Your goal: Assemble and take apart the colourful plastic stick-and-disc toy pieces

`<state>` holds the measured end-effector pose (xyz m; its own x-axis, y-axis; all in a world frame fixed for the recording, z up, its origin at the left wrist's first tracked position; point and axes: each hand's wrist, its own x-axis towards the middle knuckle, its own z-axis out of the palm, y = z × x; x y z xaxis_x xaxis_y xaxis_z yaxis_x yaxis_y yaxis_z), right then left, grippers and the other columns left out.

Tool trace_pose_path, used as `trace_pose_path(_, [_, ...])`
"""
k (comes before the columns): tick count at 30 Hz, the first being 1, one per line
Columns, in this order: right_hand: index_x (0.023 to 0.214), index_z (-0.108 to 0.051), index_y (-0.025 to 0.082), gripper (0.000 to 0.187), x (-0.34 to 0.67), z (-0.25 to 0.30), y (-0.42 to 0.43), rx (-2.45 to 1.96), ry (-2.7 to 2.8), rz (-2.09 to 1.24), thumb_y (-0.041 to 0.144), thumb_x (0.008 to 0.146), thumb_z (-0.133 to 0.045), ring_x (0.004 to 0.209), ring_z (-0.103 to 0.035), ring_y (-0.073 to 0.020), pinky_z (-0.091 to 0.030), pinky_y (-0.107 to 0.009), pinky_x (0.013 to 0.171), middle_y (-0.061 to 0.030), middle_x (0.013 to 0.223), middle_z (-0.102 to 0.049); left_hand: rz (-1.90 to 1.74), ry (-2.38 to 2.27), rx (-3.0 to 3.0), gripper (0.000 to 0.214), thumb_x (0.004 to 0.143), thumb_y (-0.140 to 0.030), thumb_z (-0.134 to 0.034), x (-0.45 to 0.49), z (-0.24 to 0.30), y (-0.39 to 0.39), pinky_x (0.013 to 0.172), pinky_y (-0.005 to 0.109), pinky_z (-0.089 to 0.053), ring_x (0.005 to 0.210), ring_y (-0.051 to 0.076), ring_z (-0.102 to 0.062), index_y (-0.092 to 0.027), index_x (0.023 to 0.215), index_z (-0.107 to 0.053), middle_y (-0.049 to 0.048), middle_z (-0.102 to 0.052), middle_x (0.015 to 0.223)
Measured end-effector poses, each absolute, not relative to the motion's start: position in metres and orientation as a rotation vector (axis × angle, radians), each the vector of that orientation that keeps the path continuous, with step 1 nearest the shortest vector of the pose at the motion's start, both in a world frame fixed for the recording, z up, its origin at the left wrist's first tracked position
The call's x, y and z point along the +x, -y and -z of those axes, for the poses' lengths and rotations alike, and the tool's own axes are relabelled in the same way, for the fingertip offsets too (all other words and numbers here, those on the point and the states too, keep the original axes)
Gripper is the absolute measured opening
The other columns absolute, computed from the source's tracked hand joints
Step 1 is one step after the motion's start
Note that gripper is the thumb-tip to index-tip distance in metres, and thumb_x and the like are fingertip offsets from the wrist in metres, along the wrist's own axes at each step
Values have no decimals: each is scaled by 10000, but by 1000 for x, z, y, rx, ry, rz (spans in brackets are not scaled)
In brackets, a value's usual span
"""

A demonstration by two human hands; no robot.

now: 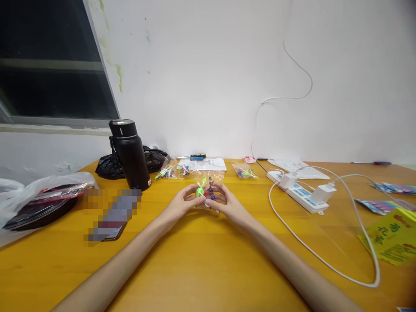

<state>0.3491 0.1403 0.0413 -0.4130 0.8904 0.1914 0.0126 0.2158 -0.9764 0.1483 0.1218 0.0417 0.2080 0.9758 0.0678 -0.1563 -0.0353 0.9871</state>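
Both arms reach forward over the wooden table (201, 260). Between my left hand (186, 200) and my right hand (227, 201) is a clear plastic bag (208, 182) of small coloured plastic pieces, bright green, dark blue and red. My left fingers close on its left side, by the green piece (200, 190). The right fingers close on the other side, by the dark blue pieces (211, 187). Both thumbs come close together at the front of the bag. Behind the hands lie similar bags, one pair (166, 171) at the left and one bag (245, 171) at the right.
A black bottle (131, 158) and a phone (115, 216) stand and lie at left, beside a white plastic bag (14, 203). At right are a power strip (303, 197) with chargers, a looping white cable (325, 264) and a yellow packet (391, 236). A screwdriver (197, 157) lies by the wall.
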Motion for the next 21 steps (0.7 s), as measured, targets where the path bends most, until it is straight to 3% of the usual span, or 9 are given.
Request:
trace_pose_path(4, [1283,-553,239,592,348,-38,-140,-869,1682,-1275,450,791,-805,1106,-667,-245,-513,-447,1018,-103,1267,-651,-1202,-957,1171,588,736,-361,-861,148,-37,-124,1163,465,-385,1354,328,-532,-193,1251,-632,134,-588,1445])
trace_pose_path(8, [1278,-567,245,561,355,-37,-148,-883,1662,-1256,441,803,-793,1107,-674,-239,-513,-438,1031,-99,1306,-639,-1194,-805,1120,549,798,-400,-808,147,-37,-126,1108,467,-457,1345,316,-542,-239,1285,-613,124,-546,1488])
trace_pose_path(12, [1272,-571,237,569,362,-38,-155,-916,1620,-1209,445,792,-793,1135,-666,-242,-503,-430,1052,-103,1315,-635,-1225,-806,1023,457,924,-545,-599,142,-31,-134,963,477,-559,1179,313,-656,-201,1223,-637,161,-613,1390])
trace_pose_path(16, [1265,-572,233,606,368,-37,-165,-971,1535,-1190,451,752,-809,1109,-680,-248,-509,-433,1042,-105,1289,-645,-1289,-930,975,345,932,-460,-599,137,-25,-141,872,444,-594,978,272,-724,-172,1119,-631,165,-678,1252])
trace_pose_path(21, [1254,-507,232,669,400,-30,-198,-1046,1313,-1022,437,690,-803,1020,-695,-233,-552,-431,978,-86,1169,-681,-1293,-952,991,307,912,-436,-630,138,-26,-139,834,408,-597,911,246,-733,-165,1056,-628,154,-701,1180])
